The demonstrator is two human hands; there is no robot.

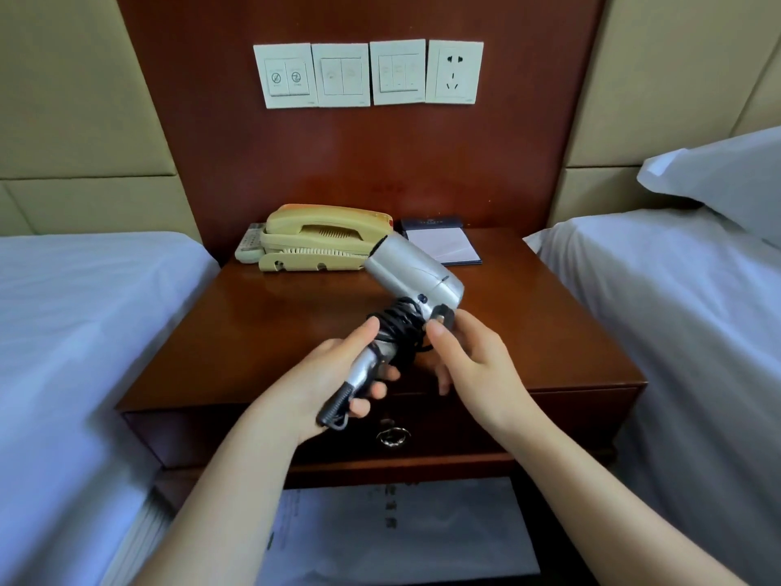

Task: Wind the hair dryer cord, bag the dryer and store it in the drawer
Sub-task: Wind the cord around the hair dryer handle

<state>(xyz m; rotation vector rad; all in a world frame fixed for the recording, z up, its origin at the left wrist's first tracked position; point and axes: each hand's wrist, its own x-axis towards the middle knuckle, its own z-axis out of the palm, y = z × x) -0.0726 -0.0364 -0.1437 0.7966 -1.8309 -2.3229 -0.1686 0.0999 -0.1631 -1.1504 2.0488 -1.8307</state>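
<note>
A silver hair dryer [412, 274] is held above the wooden nightstand [262, 327], nozzle pointing up and left toward the phone. My left hand [325, 382] grips its handle low down. The black cord [401, 327] is wound in several loops around the upper handle. My right hand [469, 357] pinches the black plug [443, 317] at the cord's end, right beside the dryer body. The drawer [570, 420] below the tabletop is closed, with a metal ring pull [391, 437]. A white bag-like sheet with print [393, 539] lies low under the nightstand.
A beige telephone [321, 241] and a remote [249, 243] sit at the nightstand's back left, a notepad [443, 245] at the back right. White beds [72, 332] flank both sides, with a pillow [727, 175] on the right one. Switch plates and a socket [454, 71] hang on the wall panel.
</note>
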